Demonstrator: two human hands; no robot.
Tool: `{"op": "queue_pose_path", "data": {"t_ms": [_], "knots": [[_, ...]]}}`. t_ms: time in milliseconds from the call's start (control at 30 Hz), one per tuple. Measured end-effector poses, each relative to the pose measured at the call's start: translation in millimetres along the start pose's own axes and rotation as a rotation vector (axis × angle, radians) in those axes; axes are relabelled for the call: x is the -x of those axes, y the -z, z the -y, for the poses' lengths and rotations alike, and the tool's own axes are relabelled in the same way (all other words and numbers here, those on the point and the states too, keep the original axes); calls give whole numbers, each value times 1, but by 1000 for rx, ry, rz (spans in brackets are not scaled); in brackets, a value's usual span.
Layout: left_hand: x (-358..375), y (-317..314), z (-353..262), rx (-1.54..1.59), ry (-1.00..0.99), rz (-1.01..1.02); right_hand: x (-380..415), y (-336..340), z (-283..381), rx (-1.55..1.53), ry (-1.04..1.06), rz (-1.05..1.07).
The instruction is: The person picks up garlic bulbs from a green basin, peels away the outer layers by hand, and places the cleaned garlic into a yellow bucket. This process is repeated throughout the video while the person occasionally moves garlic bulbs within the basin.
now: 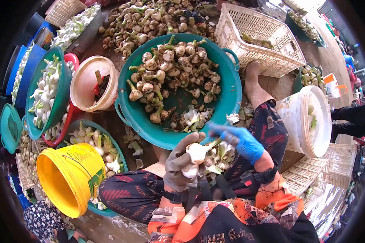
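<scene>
Grey glove on left hand [181, 162], blue glove on right hand [243, 141], black wristbands, orange patterned sleeves

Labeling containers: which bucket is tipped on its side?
The yellow bucket at lower left: it lies tilted, mouth facing sideways. The cream bucket and white bucket stand upright.

lettering showing on cloth only, most of it broken or upside down

the dark patterned trousers [129, 194] at about seven o'clock are carrying red letters, seen upside down, reading roughly "laso" and "nom"; more red marks are running over the other trouser leg [271, 129] at about three o'clock, too broken to read. the black garment [231, 231] at six o'clock is showing pale upside-down letters, roughly "ekf" and "fpb". the yellow bucket [71, 178] at eight o'clock is bearing fine dark print, too small to make out.
</scene>
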State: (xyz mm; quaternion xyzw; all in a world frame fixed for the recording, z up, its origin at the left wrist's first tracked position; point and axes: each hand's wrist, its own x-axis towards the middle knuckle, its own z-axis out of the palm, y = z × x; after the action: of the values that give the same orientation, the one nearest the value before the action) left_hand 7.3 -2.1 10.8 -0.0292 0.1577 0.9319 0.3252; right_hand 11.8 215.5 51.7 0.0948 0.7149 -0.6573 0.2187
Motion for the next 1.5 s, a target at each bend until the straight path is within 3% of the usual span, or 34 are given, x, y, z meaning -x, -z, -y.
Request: {"op": "queue_pose_path", "data": {"t_ms": [33,67,100,167,267,500,600,800,900,933,1000,1033,1100,1167,1233,1267,1367,1400,1433,1500], "knots": [[-2,-2,0,-31,23,-8,1,-7,9,-28,-55,120],[-4,-9,-2,-133,44,-61,-5,-15,-9,205,117,143],[-5,-14,-2,-237,-10,-133,-5,-23,-14,417,318,6],[-1,-15,-4,-346,28,-266,-7,-31,-15,542,409,-169],[5,-5,5,-590,19,-325,-5,-36,-26,899,629,-240],[-4,-11,5,-301,18,-311,-3,-37,-21,983,545,-158],[-1,-11,7,-446,48,-328,-2,-42,-29,984,598,-183],[-4,-5,0,-440,124,-234,-7,-57,-42,660,483,-325],[-6,-3,-4,-342,185,-144,-16,-58,-54,241,108,-243],[-7,-1,-2,-340,198,-137,-18,-51,-63,-110,-212,-72],[-6,14,2,-273,176,-93,-20,-55,-80,-251,-170,-238],[-7,16,5,-339,124,-221,-20,-55,-80,-323,-147,-322],[-12,17,14,-468,26,-470,-13,-45,-66,155,38,-480],[-10,4,14,-639,74,-432,-5,-51,-52,478,218,-506],[-10,-3,19,-977,146,-376,-2,-61,-51,375,225,-432],[-8,3,20,-947,122,-382,-1,-64,-49,324,230,-387],[-3,12,11,-460,128,-273,-8,-53,-32,-627,-276,-186],[-1,9,14,-265,100,-294,-11,-51,-23,-765,-319,-289],[5,14,15,-232,97,-346,-18,-37,-48,-999,-278,-249],[6,13,13,-34,119,-310,-6,-15,-19,-1021,-203,-416]]}}
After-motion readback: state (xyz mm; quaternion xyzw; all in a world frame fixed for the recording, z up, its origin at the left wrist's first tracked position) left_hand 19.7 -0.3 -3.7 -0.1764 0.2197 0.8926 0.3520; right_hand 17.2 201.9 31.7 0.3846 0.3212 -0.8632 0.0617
